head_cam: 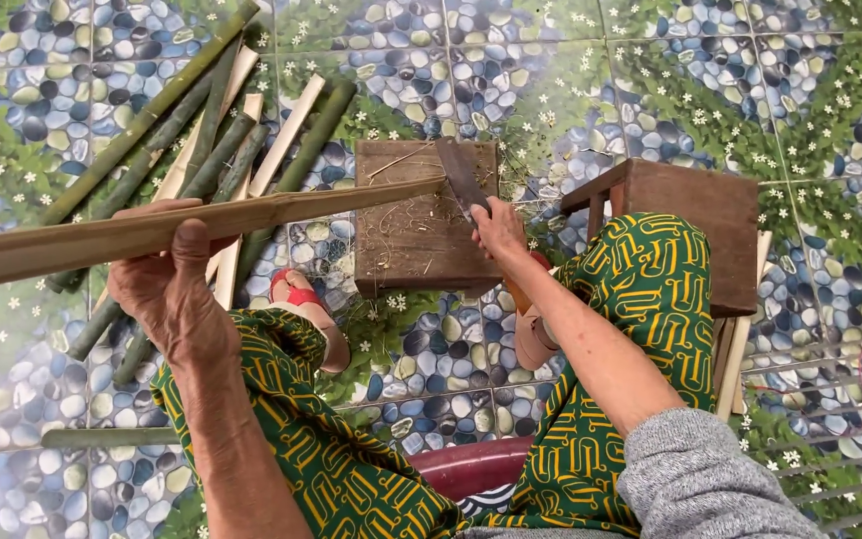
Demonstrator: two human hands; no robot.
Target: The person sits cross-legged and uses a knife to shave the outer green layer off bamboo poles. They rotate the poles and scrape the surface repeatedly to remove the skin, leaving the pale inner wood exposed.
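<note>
Two hands (167,284): bamboo strip (251,215), knife (461,180).

No packages, labels, signs or screens in my view. Checked the floor to all four edges and corners, and what lies under my fingers: nothing wrapped, tagged, posted or lit.
</note>
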